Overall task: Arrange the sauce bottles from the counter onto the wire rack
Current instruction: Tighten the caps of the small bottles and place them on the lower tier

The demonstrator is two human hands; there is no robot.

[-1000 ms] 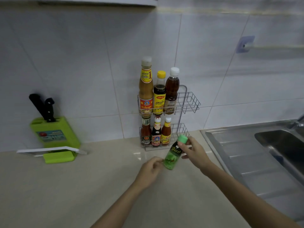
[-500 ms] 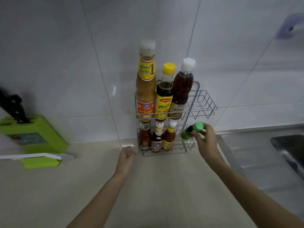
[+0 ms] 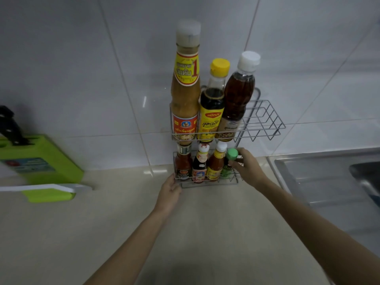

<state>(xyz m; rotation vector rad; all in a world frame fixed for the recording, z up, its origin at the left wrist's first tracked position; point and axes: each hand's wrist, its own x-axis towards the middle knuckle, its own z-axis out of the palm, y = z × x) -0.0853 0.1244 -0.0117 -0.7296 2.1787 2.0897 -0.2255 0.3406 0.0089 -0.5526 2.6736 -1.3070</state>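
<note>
My right grip (image 3: 249,171) is pinching the small green-capped sauce bottle (image 3: 228,168) below its cap, seating it at the right end of the grey wire rack's (image 3: 265,124) lower tier. My left grip (image 3: 169,189) is touching the rack's corner; curled or not, I cannot tell. Releasing it tilted, I am risking toppling it off the tier. The tall tan bottle's (image 3: 185,99) label is showing a big "1".
</note>
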